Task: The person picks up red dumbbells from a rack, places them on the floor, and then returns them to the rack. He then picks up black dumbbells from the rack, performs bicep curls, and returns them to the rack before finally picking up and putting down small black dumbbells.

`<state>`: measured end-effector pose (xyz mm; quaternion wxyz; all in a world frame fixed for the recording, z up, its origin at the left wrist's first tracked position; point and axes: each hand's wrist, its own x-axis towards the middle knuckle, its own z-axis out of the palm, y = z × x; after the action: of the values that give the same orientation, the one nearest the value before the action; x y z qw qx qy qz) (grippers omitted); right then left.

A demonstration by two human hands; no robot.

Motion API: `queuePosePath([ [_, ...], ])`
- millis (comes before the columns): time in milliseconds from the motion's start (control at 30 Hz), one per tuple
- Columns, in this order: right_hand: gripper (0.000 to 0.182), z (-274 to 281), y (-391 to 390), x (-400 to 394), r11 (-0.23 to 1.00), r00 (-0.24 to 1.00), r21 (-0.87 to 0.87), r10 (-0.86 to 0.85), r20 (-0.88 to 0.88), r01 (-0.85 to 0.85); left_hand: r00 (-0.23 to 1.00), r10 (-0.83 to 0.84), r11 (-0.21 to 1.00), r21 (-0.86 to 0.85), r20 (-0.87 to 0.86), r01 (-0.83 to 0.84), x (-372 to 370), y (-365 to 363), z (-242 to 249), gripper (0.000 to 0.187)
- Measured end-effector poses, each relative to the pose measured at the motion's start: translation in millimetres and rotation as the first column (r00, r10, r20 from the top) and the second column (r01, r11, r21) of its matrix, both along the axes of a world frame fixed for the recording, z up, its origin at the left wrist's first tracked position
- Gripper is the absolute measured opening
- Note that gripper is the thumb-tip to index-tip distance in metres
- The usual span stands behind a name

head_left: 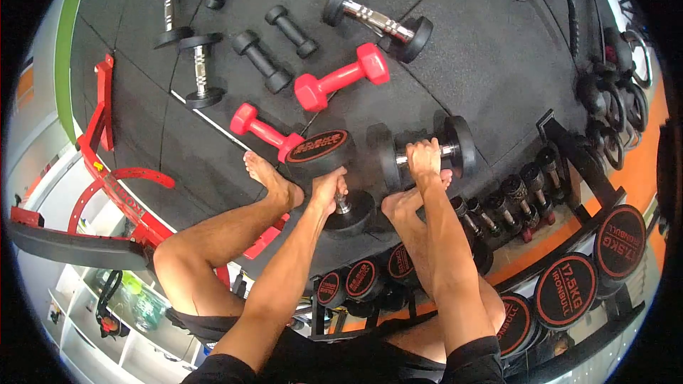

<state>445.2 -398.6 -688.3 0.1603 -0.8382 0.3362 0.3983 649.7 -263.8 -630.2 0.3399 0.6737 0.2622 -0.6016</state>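
**Both hands on black dumbbells over the gym floor**

The left hand [329,188] is clenched around the steel handle of a black round-headed dumbbell with an orange-ringed end label [329,174]; the dumbbell is tilted, one head near the left foot, the other lower, by the knee. The right hand [424,158] is wrapped tight over the chrome handle of a black plate-ended dumbbell [427,153], which lies level just above the right foot. The two weights are close together but do not touch.

Both bare feet stand on the dark rubber floor [491,64]. Just beside the left-hand dumbbell lies a small red hexagonal dumbbell [265,130], and a larger red hexagonal dumbbell [343,76] sits a little farther off. Several black and chrome dumbbells [377,20] are scattered beyond. A rack of black labelled dumbbells [565,290] stands to the right, below the arms.
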Motion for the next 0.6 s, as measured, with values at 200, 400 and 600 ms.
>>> queuePosePath([
  [200,0.020,-3,-5,-1,0.999,0.999,0.042,-0.021,0.033,0.020,0.999,-0.031,0.999,-0.027,0.019,0.031,4,-16,-60,0.025],
  [400,0.023,-7,-11,4,0.997,0.997,0.034,-0.069,0.041,0.067,0.998,-0.059,0.998,-0.009,0.019,0.060,2,1,-68,0.026],
  [600,0.022,-1,-5,1,0.998,0.996,-0.016,-0.065,0.063,0.067,0.975,-0.203,0.975,0.111,0.090,0.193,6,-11,-53,0.025],
])
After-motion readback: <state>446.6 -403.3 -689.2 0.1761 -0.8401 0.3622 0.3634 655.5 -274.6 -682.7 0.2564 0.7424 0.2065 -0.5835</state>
